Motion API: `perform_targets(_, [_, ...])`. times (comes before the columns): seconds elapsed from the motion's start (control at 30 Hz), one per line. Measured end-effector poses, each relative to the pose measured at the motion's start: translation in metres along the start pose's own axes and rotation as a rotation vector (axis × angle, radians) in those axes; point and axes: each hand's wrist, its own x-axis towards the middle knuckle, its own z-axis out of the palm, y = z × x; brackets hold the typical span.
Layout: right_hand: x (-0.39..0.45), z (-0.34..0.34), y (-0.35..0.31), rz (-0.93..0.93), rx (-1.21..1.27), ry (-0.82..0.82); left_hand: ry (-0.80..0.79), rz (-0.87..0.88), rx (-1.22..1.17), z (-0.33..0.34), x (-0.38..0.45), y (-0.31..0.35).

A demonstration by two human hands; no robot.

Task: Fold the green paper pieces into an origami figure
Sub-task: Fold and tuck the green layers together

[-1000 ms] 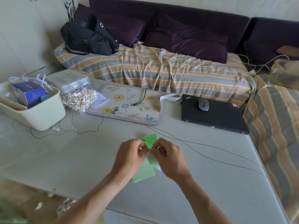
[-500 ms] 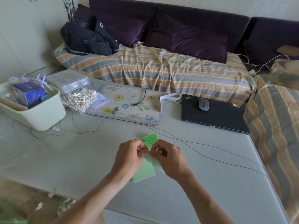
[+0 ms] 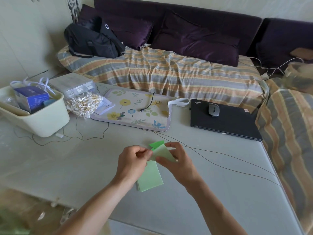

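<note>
Beyond your tabletop point(image 3: 71, 167) runs the long sofa point(image 3: 169, 72), its seat under a striped orange and grey cover, with dark purple cushions point(image 3: 194, 43) along the back and a black bag point(image 3: 91, 39) slumped at its left end. The pale tabletop fills the lower part of your view. At its right far side lies a closed black laptop point(image 3: 225, 122) with a grey mouse point(image 3: 213, 109) resting on the lid. Left of that sits a floral mat point(image 3: 135, 109), a short black cable lying across it. At the far left stands a cream tub point(image 3: 40, 119) holding a blue box point(image 3: 31, 97), and just beside the tub are a clear plastic case point(image 3: 72, 83) and a bag of cotton swabs point(image 3: 83, 104). Thin dark wires point(image 3: 220, 160) trail across the surface from the mat toward the right edge. Near the front, a small stack of light green paper pieces point(image 3: 150, 178) lies flat, partly under your left hand. Your left hand point(image 3: 132, 163) has its fingers curled, thumb and fingertips pinching the left edge of a pale green folded piece point(image 3: 162, 152). Your right hand point(image 3: 177, 163) grips the same piece from the right, thumb across its lower edge and fingers curled behind it, so the piece is held between both hands just above the stack. Behind it, a brighter green folded piece point(image 3: 157, 143) shows past your fingers; you cannot tell from here whether it lies on the tabletop or is held.
</note>
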Motion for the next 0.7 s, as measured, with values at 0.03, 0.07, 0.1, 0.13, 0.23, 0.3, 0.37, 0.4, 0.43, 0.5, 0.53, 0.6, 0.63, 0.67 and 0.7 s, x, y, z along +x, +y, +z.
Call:
perform_targets(0.03, [0.0, 0.0014, 0.0, -0.086, -0.055, 0.032, -0.002, -0.029, -0.026, -0.0002, 0.0003, 0.0009])
perform_targets(0.07, [-0.0004, 0.0025, -0.0004, -0.194, -0.109, 0.056, -0.006, -0.059, -0.053, -0.0003, 0.0003, 0.0017])
perform_targets(0.1, [-0.0006, 0.0035, -0.0005, -0.302, -0.162, 0.068, -0.009, -0.086, -0.081, -0.0002, 0.0005, 0.0027])
perform_targets(0.13, [-0.0004, 0.0045, 0.0001, -0.391, -0.215, 0.071, -0.013, -0.109, -0.112, -0.0001, 0.0006, 0.0034])
perform_targets(0.23, [-0.0005, 0.0082, 0.0014, -0.47, -0.33, 0.054, -0.032, -0.161, -0.199, 0.0008, 0.0009, 0.0047])
perform_targets(0.3, [-0.0003, 0.0094, 0.0025, -0.48, -0.359, 0.073, -0.056, -0.175, -0.221, 0.0009, 0.0015, 0.0044])
perform_targets(0.37, [-0.0003, 0.0092, 0.0021, -0.5, -0.342, 0.11, -0.091, -0.187, -0.224, 0.0004, 0.0012, 0.0051])
perform_targets(0.4, [-0.0005, 0.0087, 0.0013, -0.505, -0.331, 0.133, -0.111, -0.19, -0.226, 0.0007, 0.0008, 0.0054])
perform_targets(0.43, [-0.0004, 0.008, 0.0008, -0.5, -0.325, 0.156, -0.13, -0.189, -0.225, 0.0013, 0.0, 0.0061])
perform_targets(0.5, [-0.0007, 0.0068, 0.0, -0.446, -0.306, 0.185, -0.142, -0.151, -0.161, 0.003, -0.0006, 0.0061])
perform_targets(0.53, [-0.0008, 0.006, -0.0001, -0.41, -0.29, 0.187, -0.133, -0.115, -0.105, 0.0035, -0.0009, 0.0062])
perform_targets(0.6, [0.0002, 0.004, 0.0009, -0.364, -0.27, 0.184, -0.11, -0.029, -0.019, 0.0038, -0.0016, 0.0056])
perform_targets(0.63, [0.0005, 0.0031, 0.0014, -0.352, -0.27, 0.183, -0.099, 0.019, 0.022, 0.0036, -0.002, 0.0049])
perform_targets(0.67, [0.0006, 0.0025, 0.002, -0.34, -0.27, 0.177, -0.083, 0.071, 0.068, 0.0035, -0.0018, 0.0033])
perform_targets(0.7, [0.0006, 0.0022, 0.0022, -0.327, -0.269, 0.166, -0.063, 0.12, 0.111, 0.0035, -0.0015, 0.002])
